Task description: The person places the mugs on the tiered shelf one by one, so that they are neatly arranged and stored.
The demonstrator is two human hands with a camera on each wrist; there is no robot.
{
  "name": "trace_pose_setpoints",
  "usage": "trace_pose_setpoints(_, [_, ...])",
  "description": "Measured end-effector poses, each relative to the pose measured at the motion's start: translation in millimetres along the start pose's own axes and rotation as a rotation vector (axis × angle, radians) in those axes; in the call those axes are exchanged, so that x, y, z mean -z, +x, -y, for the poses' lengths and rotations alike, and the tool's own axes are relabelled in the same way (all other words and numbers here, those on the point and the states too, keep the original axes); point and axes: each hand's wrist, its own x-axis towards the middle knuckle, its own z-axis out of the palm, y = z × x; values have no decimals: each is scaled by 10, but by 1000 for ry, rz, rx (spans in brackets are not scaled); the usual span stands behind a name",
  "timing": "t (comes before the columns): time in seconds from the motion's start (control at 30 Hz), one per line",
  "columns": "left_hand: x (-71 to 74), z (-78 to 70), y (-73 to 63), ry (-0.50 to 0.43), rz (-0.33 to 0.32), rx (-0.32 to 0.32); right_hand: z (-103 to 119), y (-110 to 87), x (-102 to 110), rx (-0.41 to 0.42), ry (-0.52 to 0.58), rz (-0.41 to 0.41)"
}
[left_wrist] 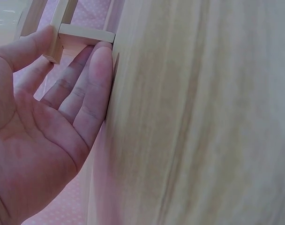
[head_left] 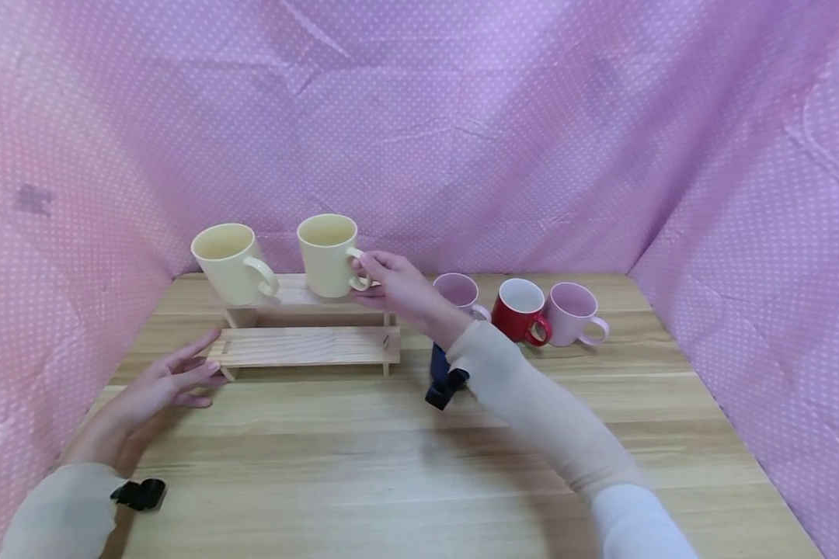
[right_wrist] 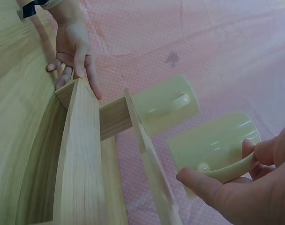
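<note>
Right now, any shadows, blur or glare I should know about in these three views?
Head: soft shadow on the table beneath the right sleeve; left wrist: table grain looks soft and smeared, left hand clearer; right wrist: small bright highlights on the yellow mug in the right hand, pink cloth hazy and low-contrast.

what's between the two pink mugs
In the head view, the red mug stands between the left pink mug and the right pink mug.
</note>
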Motion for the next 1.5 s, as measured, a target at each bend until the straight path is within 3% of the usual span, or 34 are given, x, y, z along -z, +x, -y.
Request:
trace_pose_setpoints(0.53, [11, -17, 13, 31, -10, 17, -185, 374, -334, 11, 16, -32])
trace_pose_setpoints(0.8, [23, -7, 12, -18, 6, -7, -322, 450, -328, 63, -110, -50])
trace_pose_setpoints(1.07, [53, -6, 38, 20, 24, -7, -455, 418, -264, 114, -147, 5])
trace_pose_setpoints(1.5, [18, -20, 47, 1, 26, -10, -463, 436, -219, 85, -198, 29])
